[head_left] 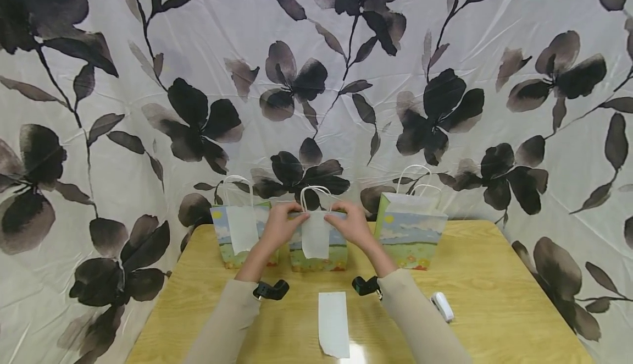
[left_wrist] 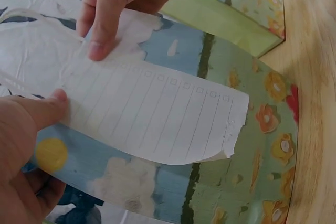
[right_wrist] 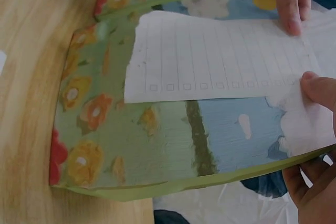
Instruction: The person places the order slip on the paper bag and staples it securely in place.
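Pinches the upper sides of a ruled slip (head_left: 315, 238) to the front of the middle bag (head_left: 338, 246) with left hand (head_left: 283, 222) and right hand (head_left: 353, 221), each with thumb in front and fingers behind. Cannot tell whether reaching inside the bag or around it. Sets the slip just below the handles (head_left: 316, 189), between a left bag (head_left: 221, 237) and a right bag (head_left: 412, 235), with the torn end downward and the lower left corner lifting.

To hold well, probably: press evenly under both thumbs, square the slip to the rim, judge height by the second slip (head_left: 242, 229) on the left bag, and avoid buckling the thin wall.

For moving: best draw back toward the front, over bare wood between the middle bag and the spare slip (head_left: 333, 324). Leaves little room sideways, with neighbouring bags near the wrists and liable to a nudge. Leaves little behind either, with the far edge of the table (head_left: 494, 298) near the curtain (head_left: 316, 127). Offers more at the right, past a white device (head_left: 442, 306).
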Motion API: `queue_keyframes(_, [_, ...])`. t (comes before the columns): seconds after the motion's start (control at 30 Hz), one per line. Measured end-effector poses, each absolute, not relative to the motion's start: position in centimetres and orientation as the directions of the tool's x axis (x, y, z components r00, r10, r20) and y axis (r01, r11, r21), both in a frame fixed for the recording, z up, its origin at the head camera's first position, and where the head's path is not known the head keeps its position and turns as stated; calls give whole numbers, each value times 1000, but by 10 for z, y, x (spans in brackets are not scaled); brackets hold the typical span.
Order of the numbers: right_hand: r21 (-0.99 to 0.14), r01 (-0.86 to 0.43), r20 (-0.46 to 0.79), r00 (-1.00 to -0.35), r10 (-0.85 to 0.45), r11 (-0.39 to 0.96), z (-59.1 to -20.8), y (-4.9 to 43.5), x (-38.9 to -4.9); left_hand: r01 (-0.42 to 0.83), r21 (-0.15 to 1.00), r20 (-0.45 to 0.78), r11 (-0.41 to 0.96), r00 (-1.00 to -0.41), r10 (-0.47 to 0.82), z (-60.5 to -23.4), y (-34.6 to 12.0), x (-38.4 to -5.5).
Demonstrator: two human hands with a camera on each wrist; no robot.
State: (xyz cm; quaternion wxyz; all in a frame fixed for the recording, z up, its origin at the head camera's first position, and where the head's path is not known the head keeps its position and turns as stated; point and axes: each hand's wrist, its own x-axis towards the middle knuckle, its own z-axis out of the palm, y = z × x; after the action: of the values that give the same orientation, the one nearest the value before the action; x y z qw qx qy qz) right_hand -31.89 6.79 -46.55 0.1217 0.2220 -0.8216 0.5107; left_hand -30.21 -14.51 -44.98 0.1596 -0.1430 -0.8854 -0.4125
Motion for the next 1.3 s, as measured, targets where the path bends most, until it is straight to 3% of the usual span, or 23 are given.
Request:
queue_keyframes(0.17, [-799, -479, 423, -877, -227, 363, -464, 66, -320, 422, 716, 422, 556, -896, 136, -453, -147, -306])
queue_keyframes(0.7, [-784, -498, 440, -867, -233, 370, -466, 66, -319, 341, 795, 372, 502, -927, 41, -459, -144, -302])
queue_keyframes(1.3, [-759, -524, 458, -852, -253, 387, -467, 66, -317, 346, 796, 407, 497, -913, -15, -466, -143, -302])
